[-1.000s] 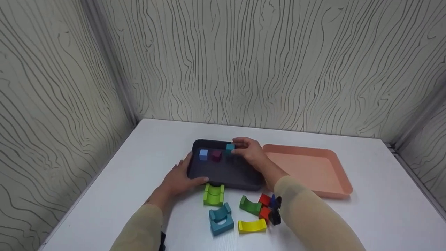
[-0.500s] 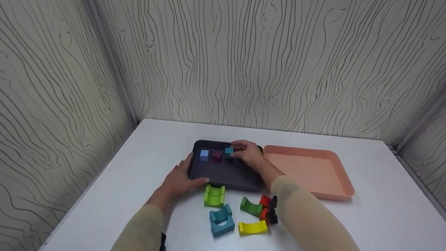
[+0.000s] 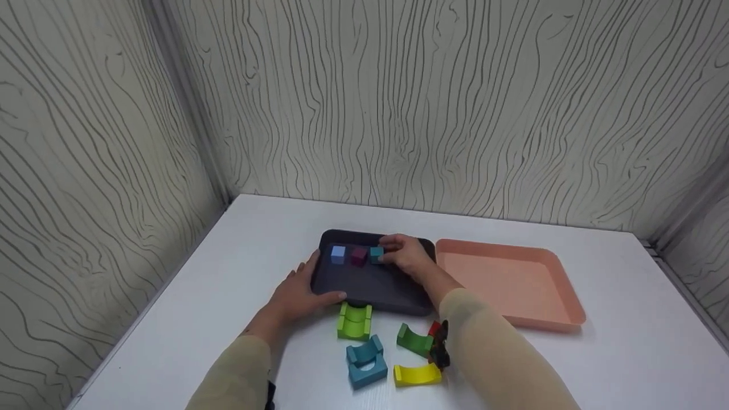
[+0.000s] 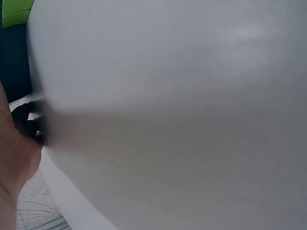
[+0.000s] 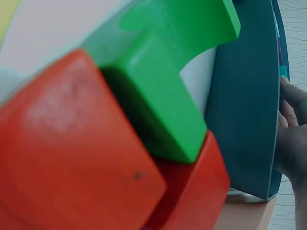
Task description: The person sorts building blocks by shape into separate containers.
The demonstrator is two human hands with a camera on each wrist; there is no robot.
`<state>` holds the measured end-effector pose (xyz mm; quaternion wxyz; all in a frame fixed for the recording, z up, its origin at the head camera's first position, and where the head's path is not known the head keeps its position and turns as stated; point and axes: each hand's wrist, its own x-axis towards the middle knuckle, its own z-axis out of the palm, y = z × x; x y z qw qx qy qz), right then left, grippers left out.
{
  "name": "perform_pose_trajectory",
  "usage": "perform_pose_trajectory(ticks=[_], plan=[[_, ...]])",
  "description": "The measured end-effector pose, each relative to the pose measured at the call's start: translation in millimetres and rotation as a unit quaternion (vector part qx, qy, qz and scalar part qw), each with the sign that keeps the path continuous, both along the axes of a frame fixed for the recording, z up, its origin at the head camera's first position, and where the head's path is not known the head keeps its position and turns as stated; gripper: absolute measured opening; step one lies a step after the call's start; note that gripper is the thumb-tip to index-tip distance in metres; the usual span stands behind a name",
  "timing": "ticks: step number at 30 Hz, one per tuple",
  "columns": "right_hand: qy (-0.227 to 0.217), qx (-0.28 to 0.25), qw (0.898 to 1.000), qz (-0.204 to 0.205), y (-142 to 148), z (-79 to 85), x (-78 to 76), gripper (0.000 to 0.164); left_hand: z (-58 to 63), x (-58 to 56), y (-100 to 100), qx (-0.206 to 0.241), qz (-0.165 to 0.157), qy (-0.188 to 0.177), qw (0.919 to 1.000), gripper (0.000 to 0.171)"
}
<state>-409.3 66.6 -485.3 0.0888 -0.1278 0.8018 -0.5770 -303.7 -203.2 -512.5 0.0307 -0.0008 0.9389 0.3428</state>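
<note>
Close to the far rim of the dark tray (image 3: 370,285), the teal cube (image 3: 376,254) is at the right end of a row, just beside the maroon cube (image 3: 359,257), with the blue cube (image 3: 338,254) beyond. The right hand's (image 3: 411,257) grip pinches it; the left hand (image 3: 296,295) lies spread along the tray's left and near edges. White bench (image 3: 265,230) stretches leftward, while the pink tray (image 3: 507,279) borders the right edge. The cube's sides look equal, one face turned nearward; the dark tray's long axis runs left to right.

Head view looking forward and down, wrist views low and close, dark tray (image 3: 370,285) in all three
</note>
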Motion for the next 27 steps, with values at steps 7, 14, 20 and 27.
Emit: perform_pose_trajectory(ticks=[7,14,20,27], plan=[[-0.012,0.025,1.0,-0.011,4.4,-2.3,1.7,0.048,-1.7,-1.0,2.5,-0.001,-0.003,0.001,1.0,0.121],[-0.013,0.001,1.0,0.0,6.6,-0.8,4.3,0.057,-0.6,-0.4,4.1,-0.001,-0.007,0.006,1.0,0.121],[-0.007,-0.02,1.0,0.02,4.6,4.1,8.3,0.065,0.1,1.1,4.5,0.003,-0.004,0.0,1.0,0.121],[0.002,-0.016,1.0,0.018,4.9,17.4,10.5,0.069,2.5,2.3,1.1,0.008,0.0,-0.001,1.0,0.123]])
